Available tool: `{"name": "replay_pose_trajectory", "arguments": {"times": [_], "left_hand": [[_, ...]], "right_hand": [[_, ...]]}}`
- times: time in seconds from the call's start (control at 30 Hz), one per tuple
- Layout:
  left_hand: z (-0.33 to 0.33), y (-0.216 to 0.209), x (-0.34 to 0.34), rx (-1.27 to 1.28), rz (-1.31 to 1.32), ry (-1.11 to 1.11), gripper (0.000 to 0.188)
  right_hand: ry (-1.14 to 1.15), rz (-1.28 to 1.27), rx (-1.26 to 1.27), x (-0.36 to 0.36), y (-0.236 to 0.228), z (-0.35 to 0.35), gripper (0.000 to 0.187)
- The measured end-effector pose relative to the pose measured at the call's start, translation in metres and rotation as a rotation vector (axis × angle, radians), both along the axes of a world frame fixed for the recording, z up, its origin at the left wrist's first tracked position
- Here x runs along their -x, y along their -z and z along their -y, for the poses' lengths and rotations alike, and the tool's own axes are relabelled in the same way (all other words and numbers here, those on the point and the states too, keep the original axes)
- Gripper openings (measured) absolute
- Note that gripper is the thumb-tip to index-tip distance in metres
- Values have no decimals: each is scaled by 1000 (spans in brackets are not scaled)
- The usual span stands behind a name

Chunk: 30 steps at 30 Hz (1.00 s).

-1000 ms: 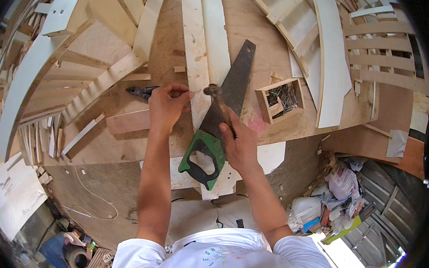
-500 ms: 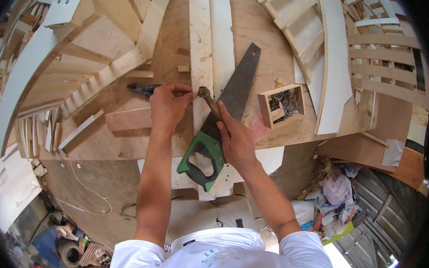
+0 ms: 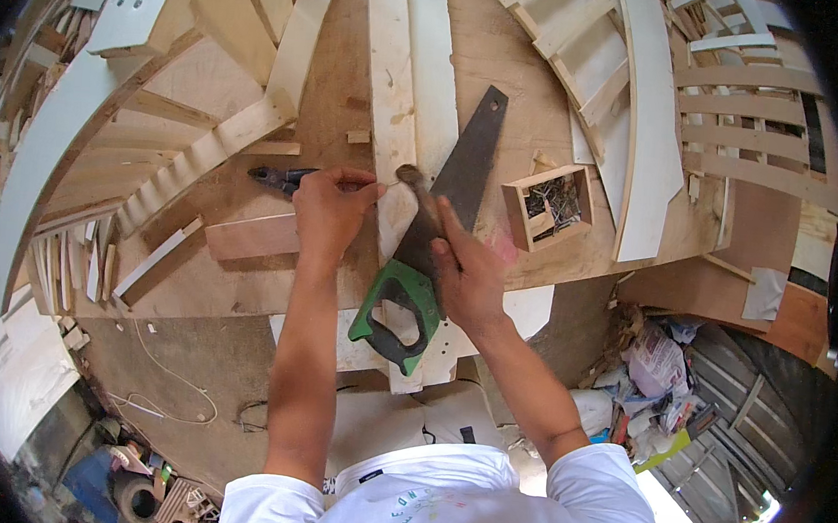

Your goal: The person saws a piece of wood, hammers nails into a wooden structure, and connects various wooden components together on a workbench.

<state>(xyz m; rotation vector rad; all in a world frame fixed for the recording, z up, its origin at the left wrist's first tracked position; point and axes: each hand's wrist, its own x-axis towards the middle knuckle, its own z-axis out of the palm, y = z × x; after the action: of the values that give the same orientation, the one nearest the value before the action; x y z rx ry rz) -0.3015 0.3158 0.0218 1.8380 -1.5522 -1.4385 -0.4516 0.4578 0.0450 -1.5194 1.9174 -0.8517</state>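
Observation:
My right hand (image 3: 474, 277) is closed around the handle of a hammer (image 3: 409, 176), with its index finger stretched along it. The worn brown hammer head is over the long pale boards (image 3: 389, 94), just right of my left fingertips. My left hand (image 3: 330, 207) pinches something too small to make out above the left board. A handsaw (image 3: 471, 158) with a green and black handle lies on the boards beneath my right hand and the hammer. Dark-handled pliers (image 3: 271, 177) lie on the bench, partly hidden behind my left hand.
A small wooden box (image 3: 549, 208) of nails or screws sits on the plywood bench (image 3: 526, 123) to the right. Curved slatted frames (image 3: 115, 158) stand on the left, with another white-edged frame (image 3: 647, 132) on the right. Loose offcuts (image 3: 251, 236) lie near my left arm.
The hammer head has moved slightly right, away from my left fingertips, as my right hand shifted right. My left hand keeps its pinch in nearly the same place.

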Motion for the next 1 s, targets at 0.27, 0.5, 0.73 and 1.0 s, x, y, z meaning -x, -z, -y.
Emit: {"name": "replay_pose_trajectory", "arguments": {"times": [0.27, 0.5, 0.73, 1.0], "left_hand": [[1, 6, -1, 10, -48, 9, 17], [-3, -1, -1, 49, -60, 14, 18], [-8, 30, -5, -79, -252, -120, 19], [-9, 13, 0, 30, -94, -103, 18]], "right_hand": [[49, 9, -14, 0, -4, -4, 53], [-10, -33, -58, 3, 6, -2, 53], [-43, -45, -78, 4, -1, 2, 53], [-41, -66, -32, 0, -3, 1, 55]]}}
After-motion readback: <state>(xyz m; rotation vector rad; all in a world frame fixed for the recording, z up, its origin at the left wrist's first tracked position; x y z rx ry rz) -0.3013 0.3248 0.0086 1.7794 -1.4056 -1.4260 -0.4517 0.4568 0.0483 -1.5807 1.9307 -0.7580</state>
